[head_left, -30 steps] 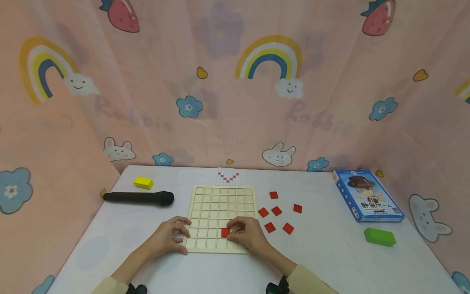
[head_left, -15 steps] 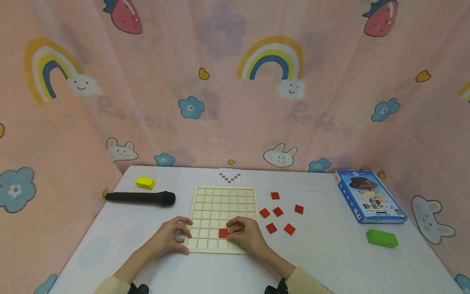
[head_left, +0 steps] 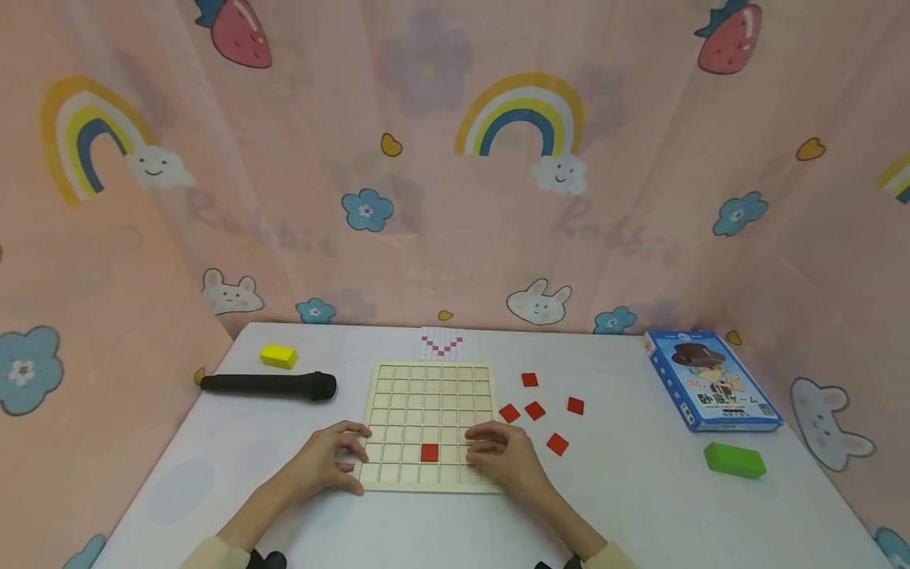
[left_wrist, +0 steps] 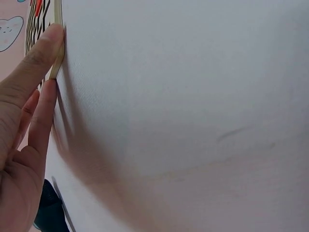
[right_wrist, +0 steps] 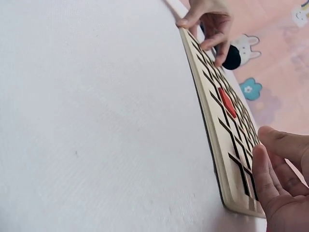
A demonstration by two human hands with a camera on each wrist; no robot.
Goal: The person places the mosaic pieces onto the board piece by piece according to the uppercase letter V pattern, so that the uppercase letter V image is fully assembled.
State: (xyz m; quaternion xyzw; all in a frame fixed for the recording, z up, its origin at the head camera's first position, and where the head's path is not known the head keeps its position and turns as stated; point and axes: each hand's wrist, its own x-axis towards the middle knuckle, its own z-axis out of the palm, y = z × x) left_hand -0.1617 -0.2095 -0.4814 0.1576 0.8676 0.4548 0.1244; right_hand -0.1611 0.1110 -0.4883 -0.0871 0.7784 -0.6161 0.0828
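Note:
A cream grid board [head_left: 398,393] lies on the table with one red square tile [head_left: 430,453] in a cell of its lower part. My left hand [head_left: 329,458] holds the board at its left edge and near corner; in the left wrist view the thumb [left_wrist: 41,50] touches the board's edge. My right hand [head_left: 508,461] hovers at the board's right edge, apart from the tile. In the right wrist view its thumb and fingers [right_wrist: 264,169] stand slightly parted with nothing visible between them. Several loose red tiles [head_left: 535,410] lie right of the board.
A small pattern card [head_left: 441,344] with red squares lies behind the board. At left are a black microphone [head_left: 266,386] and a yellow block [head_left: 278,356]. A blue game box [head_left: 713,383] and a green block [head_left: 735,460] stand at right.
The red tile shifted slightly left on the board, and my right hand let go of it and moved right. It now covers the spot of one loose tile. My left hand stayed put.

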